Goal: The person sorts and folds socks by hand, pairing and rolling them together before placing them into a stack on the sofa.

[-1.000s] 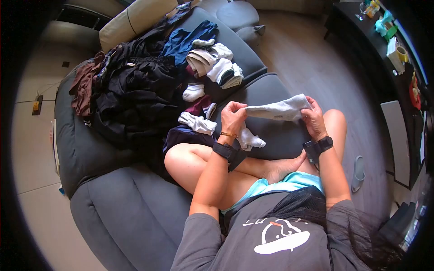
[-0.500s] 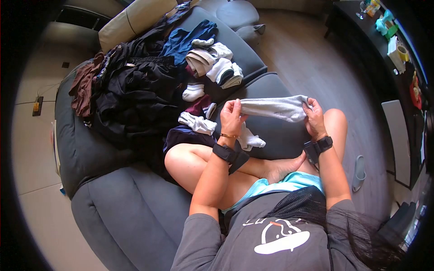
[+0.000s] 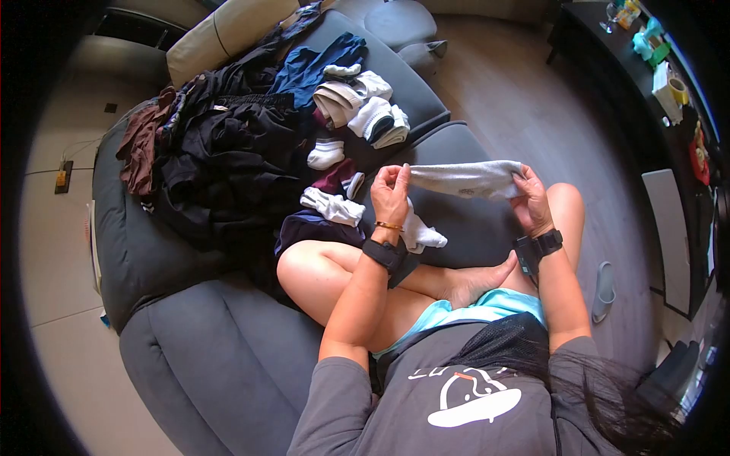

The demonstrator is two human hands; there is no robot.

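Note:
A light grey sock (image 3: 465, 178) is stretched sideways between my two hands, above the sofa seat. My left hand (image 3: 390, 194) pinches its left end, and my right hand (image 3: 531, 199) grips the other end. Below my left hand, a white sock (image 3: 423, 232) lies crumpled on the dark grey sofa, partly hidden by my wrist. Just left of that hand are another white sock (image 3: 332, 207) and a maroon sock (image 3: 334, 178). Further up, several rolled or folded socks (image 3: 371, 118) sit in a cluster.
A heap of black clothes (image 3: 228, 159) covers the left part of the sofa (image 3: 220, 349), with a brown garment (image 3: 144, 148) and a blue garment (image 3: 319, 68) beside it. A slipper (image 3: 604, 292) lies on the floor at right, near a dark cabinet (image 3: 585, 45) holding small items.
The sock has been pulled a little tauter and narrower between my hands. Both hands have shifted only slightly, with my right wrist a bit further right.

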